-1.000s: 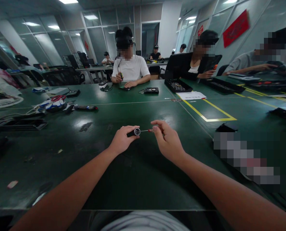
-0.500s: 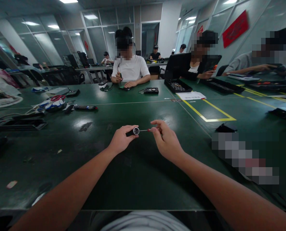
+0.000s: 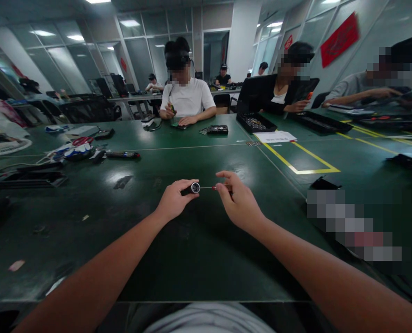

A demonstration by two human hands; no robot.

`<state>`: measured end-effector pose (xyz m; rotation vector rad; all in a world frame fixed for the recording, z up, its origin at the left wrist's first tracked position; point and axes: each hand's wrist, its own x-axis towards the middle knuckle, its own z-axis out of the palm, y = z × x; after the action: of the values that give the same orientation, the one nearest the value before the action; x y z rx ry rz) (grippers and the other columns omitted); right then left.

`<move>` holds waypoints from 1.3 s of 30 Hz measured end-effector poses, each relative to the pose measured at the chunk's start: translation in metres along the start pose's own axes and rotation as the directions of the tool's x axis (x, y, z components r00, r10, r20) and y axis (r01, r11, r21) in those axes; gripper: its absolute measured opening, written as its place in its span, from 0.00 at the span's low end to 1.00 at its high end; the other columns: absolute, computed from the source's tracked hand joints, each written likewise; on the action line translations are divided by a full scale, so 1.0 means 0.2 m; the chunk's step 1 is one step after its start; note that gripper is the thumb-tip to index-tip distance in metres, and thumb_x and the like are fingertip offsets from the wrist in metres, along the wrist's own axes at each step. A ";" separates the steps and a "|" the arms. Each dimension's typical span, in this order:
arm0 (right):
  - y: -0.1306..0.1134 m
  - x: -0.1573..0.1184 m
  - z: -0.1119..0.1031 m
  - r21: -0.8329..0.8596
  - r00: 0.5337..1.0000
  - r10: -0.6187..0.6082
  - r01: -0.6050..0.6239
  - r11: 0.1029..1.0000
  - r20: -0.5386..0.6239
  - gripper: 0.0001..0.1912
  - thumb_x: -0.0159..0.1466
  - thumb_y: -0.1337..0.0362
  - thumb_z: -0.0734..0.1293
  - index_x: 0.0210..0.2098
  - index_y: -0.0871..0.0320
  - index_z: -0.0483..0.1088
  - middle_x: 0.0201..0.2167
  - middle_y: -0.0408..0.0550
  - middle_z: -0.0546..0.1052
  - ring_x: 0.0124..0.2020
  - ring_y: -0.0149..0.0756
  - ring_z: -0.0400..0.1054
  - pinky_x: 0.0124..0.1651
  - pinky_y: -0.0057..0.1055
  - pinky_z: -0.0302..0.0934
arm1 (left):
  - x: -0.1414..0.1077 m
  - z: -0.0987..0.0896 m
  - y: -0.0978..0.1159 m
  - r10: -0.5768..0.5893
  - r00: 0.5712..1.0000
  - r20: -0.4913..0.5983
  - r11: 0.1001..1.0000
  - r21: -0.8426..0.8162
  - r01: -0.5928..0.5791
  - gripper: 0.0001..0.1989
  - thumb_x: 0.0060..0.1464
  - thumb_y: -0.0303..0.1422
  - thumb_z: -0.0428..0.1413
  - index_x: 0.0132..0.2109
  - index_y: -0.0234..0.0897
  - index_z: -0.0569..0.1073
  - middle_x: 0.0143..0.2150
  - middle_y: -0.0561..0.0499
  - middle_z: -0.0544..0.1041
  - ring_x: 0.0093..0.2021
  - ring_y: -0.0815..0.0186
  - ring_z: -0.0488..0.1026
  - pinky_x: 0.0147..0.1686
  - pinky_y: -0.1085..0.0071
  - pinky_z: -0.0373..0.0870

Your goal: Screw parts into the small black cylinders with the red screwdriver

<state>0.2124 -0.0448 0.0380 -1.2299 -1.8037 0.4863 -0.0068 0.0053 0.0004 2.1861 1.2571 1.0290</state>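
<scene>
Near the middle of the green table (image 3: 178, 259), my left hand (image 3: 174, 200) grips a dark cylindrical part (image 3: 195, 188) with a silvery ring at its round end. Between the thumb and fingers of my right hand (image 3: 239, 199) is a screwdriver (image 3: 213, 188) with a red collar; its handle is mostly hidden by the hand. The thin metal shaft points left, and its tip meets the side of the cylinder's ringed end. Whether the tip sits in a screw is too small to make out.
Left lie a pen-like tool (image 3: 123, 155), red-handled scissors (image 3: 83, 141) and black trays (image 3: 25, 179). Across the table a person in a white shirt (image 3: 189, 99) works on a small board. A black case of parts (image 3: 256, 123) and white paper (image 3: 275, 137) lie back right, beside yellow tape (image 3: 316, 172).
Both hands keep nearly the same place, with the screwdriver still at the cylinder. The fingers of my right hand have shifted very slightly on the handle.
</scene>
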 end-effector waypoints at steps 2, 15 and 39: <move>0.00 0.00 0.00 0.020 1.000 -0.015 0.015 1.000 0.006 0.14 0.69 0.63 0.61 0.53 0.56 0.66 0.33 0.47 0.77 0.33 0.39 0.73 0.37 0.36 0.64 | 0.00 0.00 0.00 0.001 1.000 -0.014 1.000 -0.005 -0.001 0.20 0.55 0.30 0.65 0.56 0.44 0.77 0.55 0.48 0.79 0.57 0.56 0.74 0.61 0.55 0.65; 0.00 0.00 0.00 0.027 0.999 0.000 -0.001 1.000 0.038 0.14 0.69 0.62 0.61 0.54 0.56 0.67 0.34 0.47 0.77 0.33 0.39 0.72 0.36 0.35 0.63 | 0.00 -0.01 0.01 -0.011 1.000 0.001 1.000 -0.010 0.011 0.21 0.54 0.29 0.65 0.55 0.45 0.78 0.55 0.48 0.79 0.57 0.56 0.74 0.62 0.54 0.65; -0.01 0.01 0.00 -0.003 0.989 0.123 -0.124 0.992 0.083 0.14 0.71 0.59 0.57 0.52 0.55 0.66 0.31 0.46 0.76 0.25 0.36 0.66 0.31 0.34 0.56 | 0.00 -0.01 0.01 -0.002 1.000 -0.010 0.999 0.039 0.002 0.22 0.53 0.26 0.67 0.55 0.44 0.78 0.53 0.49 0.80 0.55 0.57 0.74 0.60 0.54 0.67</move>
<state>0.2119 -0.0438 0.0398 -1.3429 -1.8022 0.6174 -0.0074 0.0036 0.0020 2.2111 1.2942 1.0233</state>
